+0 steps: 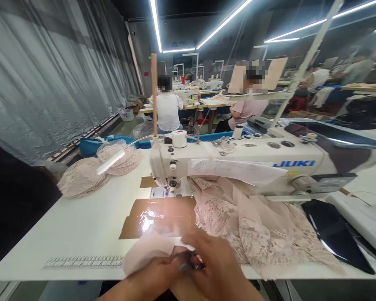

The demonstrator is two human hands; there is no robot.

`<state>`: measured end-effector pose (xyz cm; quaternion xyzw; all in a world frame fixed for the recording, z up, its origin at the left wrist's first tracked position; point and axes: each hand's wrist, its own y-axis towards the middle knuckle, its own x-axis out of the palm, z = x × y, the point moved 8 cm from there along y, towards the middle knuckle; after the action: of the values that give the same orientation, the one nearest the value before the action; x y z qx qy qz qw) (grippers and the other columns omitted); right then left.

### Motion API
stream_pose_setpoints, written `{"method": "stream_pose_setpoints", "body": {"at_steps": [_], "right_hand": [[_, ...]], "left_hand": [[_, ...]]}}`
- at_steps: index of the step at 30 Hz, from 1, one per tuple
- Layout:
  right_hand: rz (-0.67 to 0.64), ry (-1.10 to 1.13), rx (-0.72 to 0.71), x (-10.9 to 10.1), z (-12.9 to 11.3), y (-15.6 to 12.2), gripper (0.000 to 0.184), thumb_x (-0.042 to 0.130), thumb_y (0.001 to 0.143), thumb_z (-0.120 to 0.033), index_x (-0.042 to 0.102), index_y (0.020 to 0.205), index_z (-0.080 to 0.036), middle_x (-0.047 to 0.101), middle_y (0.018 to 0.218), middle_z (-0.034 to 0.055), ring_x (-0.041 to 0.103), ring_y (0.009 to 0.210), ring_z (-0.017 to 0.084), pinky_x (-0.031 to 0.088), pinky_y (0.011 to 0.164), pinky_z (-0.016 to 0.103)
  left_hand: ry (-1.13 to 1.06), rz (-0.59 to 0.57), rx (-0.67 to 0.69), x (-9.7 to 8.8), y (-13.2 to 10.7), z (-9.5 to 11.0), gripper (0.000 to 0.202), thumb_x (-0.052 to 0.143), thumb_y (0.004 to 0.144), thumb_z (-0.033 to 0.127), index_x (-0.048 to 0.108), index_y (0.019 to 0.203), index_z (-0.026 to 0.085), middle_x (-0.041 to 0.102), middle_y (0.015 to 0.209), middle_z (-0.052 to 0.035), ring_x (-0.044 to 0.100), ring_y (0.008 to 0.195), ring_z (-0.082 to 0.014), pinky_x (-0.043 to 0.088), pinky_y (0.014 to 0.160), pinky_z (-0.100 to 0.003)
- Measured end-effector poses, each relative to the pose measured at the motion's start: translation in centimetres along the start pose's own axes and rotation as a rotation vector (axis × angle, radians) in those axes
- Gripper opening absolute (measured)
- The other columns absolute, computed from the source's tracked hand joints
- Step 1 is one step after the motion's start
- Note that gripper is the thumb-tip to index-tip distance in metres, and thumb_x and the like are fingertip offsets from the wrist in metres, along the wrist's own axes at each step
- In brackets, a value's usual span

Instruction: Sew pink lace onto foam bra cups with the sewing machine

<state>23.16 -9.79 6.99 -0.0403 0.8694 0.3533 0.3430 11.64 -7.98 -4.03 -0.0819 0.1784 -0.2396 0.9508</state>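
Observation:
At the table's front edge, my left hand point(155, 274) is closed on a pale pink fabric piece point(147, 251), whose rounded end spreads out to the left. Right against it, my right hand point(214, 261) curls its fingers around a small dark metal tool point(189, 260), blurred by motion, perhaps thread snips. The two hands nearly touch, and their fingertips are partly hidden. Behind them stands a white sewing machine point(238, 156), its needle area above a brown taped sheet point(163, 213). Beige lace fabric point(253, 230) is heaped just to the right of my right hand.
Two stacks of beige lace pieces point(83, 177) lie at the left back. A printed ruler point(84, 262) runs along the front edge. At the right rests a dark glossy panel point(336, 234). A thread stand pole point(154, 96) rises behind the machine; co-workers sit farther back.

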Motion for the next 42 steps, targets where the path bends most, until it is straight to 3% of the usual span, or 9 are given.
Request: {"method": "stream_pose_setpoints", "body": {"at_steps": [4, 9, 12, 16, 20, 24, 31, 37, 42], "right_hand": [[0.021, -0.032, 0.232, -1.3, 5.3, -0.4, 0.016, 0.054, 0.084, -0.031, 0.064, 0.094, -0.024, 0.073, 0.097, 0.0061, 0.069, 0.088, 0.019, 0.054, 0.074, 0.027], [-0.084, 0.064, 0.494, 0.6, 9.0, -1.1, 0.030, 0.052, 0.085, -0.049, 0.067, 0.092, -0.024, 0.074, 0.095, 0.0055, 0.070, 0.087, 0.021, 0.055, 0.070, 0.025], [-0.162, 0.133, 0.530, 2.3, 8.6, -1.1, 0.035, 0.055, 0.081, -0.052, 0.068, 0.096, -0.023, 0.074, 0.099, 0.0065, 0.069, 0.091, 0.023, 0.056, 0.071, 0.026], [-0.114, 0.244, 0.636, 3.7, 8.0, -1.4, 0.040, 0.060, 0.075, -0.055, 0.070, 0.100, -0.025, 0.072, 0.106, 0.0063, 0.066, 0.101, 0.026, 0.055, 0.078, 0.030], [-0.071, 0.369, 0.730, 4.8, 7.0, -0.9, 0.042, 0.061, 0.072, -0.058, 0.072, 0.097, -0.026, 0.073, 0.094, 0.0051, 0.067, 0.085, 0.023, 0.053, 0.066, 0.027], [-0.249, 0.493, 0.678, 7.2, 4.3, 1.4, 0.047, 0.051, 0.080, -0.060, 0.071, 0.101, -0.024, 0.061, 0.069, 0.0022, 0.049, 0.052, 0.014, 0.040, 0.044, 0.024], [-0.527, 0.462, 0.512, 11.7, -0.3, 4.9, 0.041, 0.053, 0.081, -0.056, 0.075, 0.094, -0.024, 0.056, 0.061, -0.0008, 0.046, 0.053, 0.014, 0.042, 0.054, 0.027], [-0.698, 0.634, 0.564, 15.0, -2.0, 5.2, 0.046, 0.053, 0.081, -0.057, 0.073, 0.100, -0.019, 0.052, 0.064, -0.0011, 0.045, 0.058, 0.013, 0.038, 0.054, 0.025], [-0.717, 0.731, 0.555, 16.9, -2.5, 5.0, 0.043, 0.055, 0.082, -0.055, 0.073, 0.097, -0.018, 0.046, 0.060, -0.0026, 0.041, 0.056, 0.012, 0.036, 0.052, 0.025]], "left_hand": [[-0.686, -0.232, -0.179, -3.0, -2.2, 0.3, 0.038, 0.066, 0.076, 0.051, 0.060, 0.079, 0.013, 0.068, 0.065, -0.0077, 0.059, 0.046, -0.0148, 0.045, 0.042, -0.022], [-0.853, 0.232, 0.103, -15.7, -2.7, 3.4, 0.024, 0.072, 0.075, 0.033, 0.064, 0.084, 0.012, 0.069, 0.078, -0.0070, 0.066, 0.066, -0.0144, 0.052, 0.061, -0.021], [-0.855, 0.422, 0.154, -19.4, -2.9, 2.4, 0.026, 0.072, 0.075, 0.035, 0.066, 0.091, 0.014, 0.069, 0.095, -0.0069, 0.065, 0.090, -0.0173, 0.051, 0.081, -0.026], [-0.674, 0.256, -0.063, -17.0, -3.1, -1.2, 0.035, 0.081, 0.063, 0.035, 0.069, 0.083, 0.008, 0.069, 0.083, -0.0089, 0.064, 0.079, -0.0191, 0.050, 0.075, -0.029], [-0.533, 0.122, -0.024, -15.7, -4.5, -1.6, 0.044, 0.079, 0.065, 0.045, 0.070, 0.090, 0.011, 0.068, 0.084, -0.0069, 0.063, 0.085, -0.0201, 0.048, 0.081, -0.030], [-0.397, 0.025, -0.005, -15.7, -5.3, -1.2, 0.058, 0.079, 0.067, 0.040, 0.063, 0.117, 0.016, 0.065, 0.087, -0.0018, 0.060, 0.085, -0.0162, 0.047, 0.079, -0.026], [-0.217, -0.185, 0.058, -13.9, -5.4, -1.3, 0.092, 0.077, 0.067, 0.030, 0.030, 0.146, 0.020, 0.059, 0.119, -0.0032, 0.053, 0.112, -0.0222, 0.043, 0.096, -0.032], [-0.217, -0.334, 0.099, -12.9, -5.9, -1.0, 0.051, 0.074, 0.069, 0.033, 0.061, 0.115, 0.014, 0.065, 0.097, -0.0013, 0.061, 0.094, -0.0201, 0.049, 0.084, -0.027], [-0.166, -0.322, 0.067, -12.9, -5.6, -1.6, 0.037, 0.077, 0.065, 0.033, 0.067, 0.095, 0.012, 0.065, 0.084, -0.0002, 0.061, 0.083, -0.0179, 0.051, 0.074, -0.024]]}}
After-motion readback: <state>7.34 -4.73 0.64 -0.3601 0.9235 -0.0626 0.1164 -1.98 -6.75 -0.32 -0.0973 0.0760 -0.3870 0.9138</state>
